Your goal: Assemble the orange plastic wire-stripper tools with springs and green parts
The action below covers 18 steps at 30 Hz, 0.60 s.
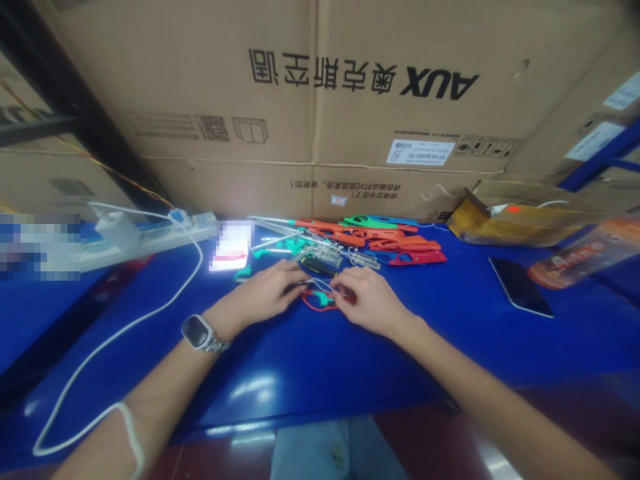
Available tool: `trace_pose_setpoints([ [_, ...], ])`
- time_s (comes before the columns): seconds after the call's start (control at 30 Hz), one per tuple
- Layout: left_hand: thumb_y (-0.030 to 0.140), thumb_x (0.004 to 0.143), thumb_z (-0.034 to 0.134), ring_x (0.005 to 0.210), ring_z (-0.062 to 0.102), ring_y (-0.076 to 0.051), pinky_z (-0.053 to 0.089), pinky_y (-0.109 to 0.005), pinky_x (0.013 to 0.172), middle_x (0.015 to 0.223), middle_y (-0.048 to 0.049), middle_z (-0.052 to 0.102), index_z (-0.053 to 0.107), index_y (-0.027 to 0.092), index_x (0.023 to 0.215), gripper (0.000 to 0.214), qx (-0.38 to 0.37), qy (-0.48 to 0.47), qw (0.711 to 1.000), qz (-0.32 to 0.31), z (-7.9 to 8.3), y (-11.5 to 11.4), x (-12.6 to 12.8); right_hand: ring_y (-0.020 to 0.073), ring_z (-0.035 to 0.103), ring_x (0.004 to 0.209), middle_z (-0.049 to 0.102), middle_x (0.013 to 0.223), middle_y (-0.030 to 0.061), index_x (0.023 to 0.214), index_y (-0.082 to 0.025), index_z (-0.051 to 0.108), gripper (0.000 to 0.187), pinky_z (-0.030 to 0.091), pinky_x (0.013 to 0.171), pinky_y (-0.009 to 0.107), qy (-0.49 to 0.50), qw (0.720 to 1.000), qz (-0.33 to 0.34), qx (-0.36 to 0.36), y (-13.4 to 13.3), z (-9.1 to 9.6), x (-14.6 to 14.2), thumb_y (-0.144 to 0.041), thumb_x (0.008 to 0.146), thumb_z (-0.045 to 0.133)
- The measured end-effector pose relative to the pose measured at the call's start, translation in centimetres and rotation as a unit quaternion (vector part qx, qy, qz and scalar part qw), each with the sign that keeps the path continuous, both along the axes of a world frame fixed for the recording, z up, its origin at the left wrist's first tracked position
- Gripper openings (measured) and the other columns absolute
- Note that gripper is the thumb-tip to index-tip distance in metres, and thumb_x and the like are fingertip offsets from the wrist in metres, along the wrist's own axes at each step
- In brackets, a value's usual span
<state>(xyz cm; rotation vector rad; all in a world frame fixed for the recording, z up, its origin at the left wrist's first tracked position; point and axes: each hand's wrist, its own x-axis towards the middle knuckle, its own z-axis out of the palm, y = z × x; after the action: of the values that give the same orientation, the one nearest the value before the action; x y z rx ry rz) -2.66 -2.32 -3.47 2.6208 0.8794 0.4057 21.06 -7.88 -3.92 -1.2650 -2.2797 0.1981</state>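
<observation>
Both my hands rest on the blue table (350, 360), close together. My left hand (265, 293), with a watch (200, 332) on the wrist, has its fingers curled round the thin metal end of a small red part (316, 301) with a teal piece. My right hand (367, 300) pinches the other end of the same red part. Just behind my hands lies a pile of long lighter-like plastic parts (370, 237), orange, red, green and blue, with metal tubes and clear pieces.
A big cardboard box (310, 100) stands along the back of the table. A lit phone (231, 247), a power strip (150, 233) with a white charger and a white cable (125, 333) lie left. A dark phone (520, 287) and an open carton (520, 217) lie right.
</observation>
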Motion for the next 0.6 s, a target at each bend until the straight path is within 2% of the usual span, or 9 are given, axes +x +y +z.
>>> trace_pose_setpoints([
  [0.17, 0.034, 0.100, 0.050, 0.108, 0.061, -0.027, 0.049, -0.044, 0.096, 0.114, -0.0103, 0.065, 0.068, 0.021, 0.121, 0.030, 0.022, 0.010, 1.000, 0.002, 0.4, -0.2, 0.1, 0.0149, 0.058, 0.069, 0.068, 0.079, 0.0009, 0.089, -0.020, 0.064, 0.008, 0.038, 0.072, 0.031, -0.012, 1.000, 0.000, -0.007, -0.3, 0.1, 0.1, -0.014, 0.086, 0.059],
  [0.27, 0.038, 0.097, 0.056, 0.110, 0.061, -0.027, 0.049, -0.044, 0.097, 0.117, -0.0104, 0.066, 0.065, 0.021, 0.125, 0.034, 0.044, -0.018, 0.999, 0.001, 0.4, -0.3, 0.5, 0.0152, 0.058, 0.070, 0.067, 0.079, 0.0010, 0.089, -0.019, 0.064, 0.009, 0.038, 0.072, 0.031, -0.021, 1.000, 0.001, -0.005, -0.3, 0.2, 0.2, -0.013, 0.085, 0.059],
  [0.43, 0.026, 0.096, 0.058, 0.099, 0.065, -0.022, 0.052, -0.037, 0.090, 0.104, -0.0074, 0.070, 0.067, 0.019, 0.109, 0.018, 0.024, -0.085, 0.996, -0.009, -0.1, -0.3, 1.3, 0.0157, 0.058, 0.072, 0.067, 0.079, 0.0015, 0.090, -0.019, 0.065, 0.009, 0.038, 0.073, 0.031, -0.016, 1.000, 0.001, 0.003, -0.3, -0.1, 0.2, -0.014, 0.087, 0.058],
  [0.6, 0.020, 0.094, 0.059, 0.089, 0.064, -0.019, 0.051, -0.033, 0.081, 0.094, -0.0055, 0.069, 0.069, 0.018, 0.097, 0.011, 0.000, -0.101, 0.995, -0.010, -0.5, -0.2, 1.3, 0.0156, 0.057, 0.071, 0.065, 0.077, 0.0011, 0.091, -0.019, 0.066, 0.009, 0.037, 0.073, 0.031, -0.005, 1.000, 0.004, 0.007, -0.5, -0.3, 0.2, -0.015, 0.088, 0.058],
])
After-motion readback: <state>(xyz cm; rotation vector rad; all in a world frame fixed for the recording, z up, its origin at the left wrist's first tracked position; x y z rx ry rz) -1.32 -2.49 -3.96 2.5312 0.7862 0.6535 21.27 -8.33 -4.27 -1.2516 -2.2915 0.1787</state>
